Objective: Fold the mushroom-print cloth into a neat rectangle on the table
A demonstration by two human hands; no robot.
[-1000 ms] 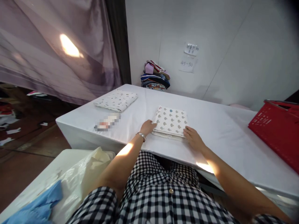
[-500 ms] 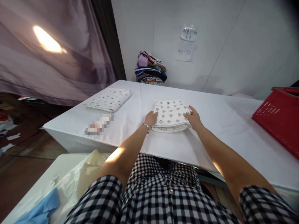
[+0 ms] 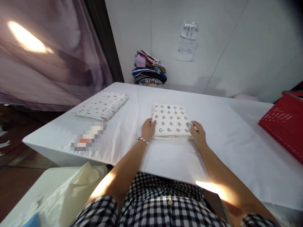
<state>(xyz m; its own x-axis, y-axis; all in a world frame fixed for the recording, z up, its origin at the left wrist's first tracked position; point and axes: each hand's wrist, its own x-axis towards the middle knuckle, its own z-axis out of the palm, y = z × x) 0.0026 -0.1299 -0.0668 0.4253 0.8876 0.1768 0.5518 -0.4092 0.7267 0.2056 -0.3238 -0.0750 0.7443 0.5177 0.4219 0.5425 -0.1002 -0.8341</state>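
A folded white cloth [image 3: 171,119] with grey mushroom-like prints and a few coloured ones lies flat on the white-covered table [image 3: 165,160]. At its left edge is my left hand [image 3: 148,130], thumb and fingers closed against the side. My right hand [image 3: 199,134] holds the opposite edge with bent fingers, close to a green print. Some fingertips are hidden by the cloth and by the hands. Farther left lies another folded white cloth [image 3: 103,105] with small dark prints, apart from both hands.
A blurred-out object [image 3: 88,137] lies near the table's left front. The red plastic basket [image 3: 284,121] stands at the right. Against the wall is a stack of folded fabrics [image 3: 149,69]. A plastic bag [image 3: 73,192] rests on a white surface at lower left.
The mushroom-print cloth now lies flatter and squarer on the table. Both hands have shifted from its top corners to its sides, with the thumbs off the top. The view has moved slightly.
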